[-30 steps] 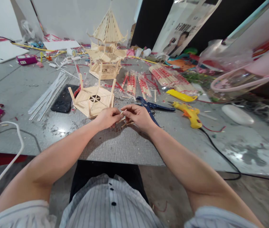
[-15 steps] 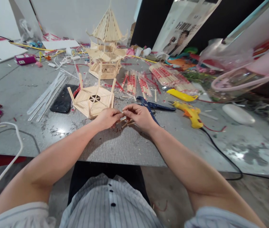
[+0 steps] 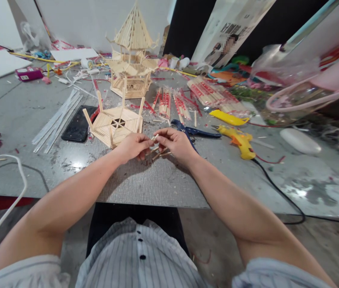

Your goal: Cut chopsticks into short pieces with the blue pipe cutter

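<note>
My left hand and my right hand meet over the grey table, both pinched on a few short wooden sticks held between them. Just beyond my left hand lies a flat hexagonal stick frame with upright posts. Farther back stands a tall stick pagoda model. Blue pliers lie right behind my right hand.
A yellow glue gun with a black cord lies to the right, next to a yellow cutter. Bundles of wrapped chopsticks lie behind. A black phone and clear glue sticks are at left. A white cable crosses the left edge.
The hands stay together on the sticks, with only small finger shifts. The view has tilted slightly, so everything sits a little lower left.
</note>
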A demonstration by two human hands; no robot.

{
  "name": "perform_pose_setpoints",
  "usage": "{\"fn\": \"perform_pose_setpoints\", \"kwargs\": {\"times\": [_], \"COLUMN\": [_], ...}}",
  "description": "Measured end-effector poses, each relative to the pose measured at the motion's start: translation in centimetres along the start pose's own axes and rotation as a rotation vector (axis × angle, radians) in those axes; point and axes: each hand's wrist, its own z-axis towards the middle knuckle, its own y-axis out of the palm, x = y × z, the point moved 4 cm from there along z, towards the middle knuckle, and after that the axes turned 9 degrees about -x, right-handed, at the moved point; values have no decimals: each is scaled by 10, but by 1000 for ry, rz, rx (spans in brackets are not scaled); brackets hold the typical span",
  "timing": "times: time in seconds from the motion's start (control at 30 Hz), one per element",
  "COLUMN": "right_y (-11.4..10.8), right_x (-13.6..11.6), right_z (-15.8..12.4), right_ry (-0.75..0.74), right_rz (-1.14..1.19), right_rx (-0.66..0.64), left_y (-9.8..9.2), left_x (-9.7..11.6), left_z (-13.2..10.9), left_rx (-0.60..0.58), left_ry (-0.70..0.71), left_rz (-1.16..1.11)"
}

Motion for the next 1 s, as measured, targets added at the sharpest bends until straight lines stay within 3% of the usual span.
{"fn": "perform_pose_setpoints", "kwargs": {"times": [1.0], "right_y": [-7], "right_x": [5], "right_z": [2], "right_ry": [51], "right_rz": [171], "right_rx": [21], "left_y": [1], "left_x": [0], "left_z": [-3], "left_rx": [-136], "left_ry": [-112], "left_rz": [-281]}}
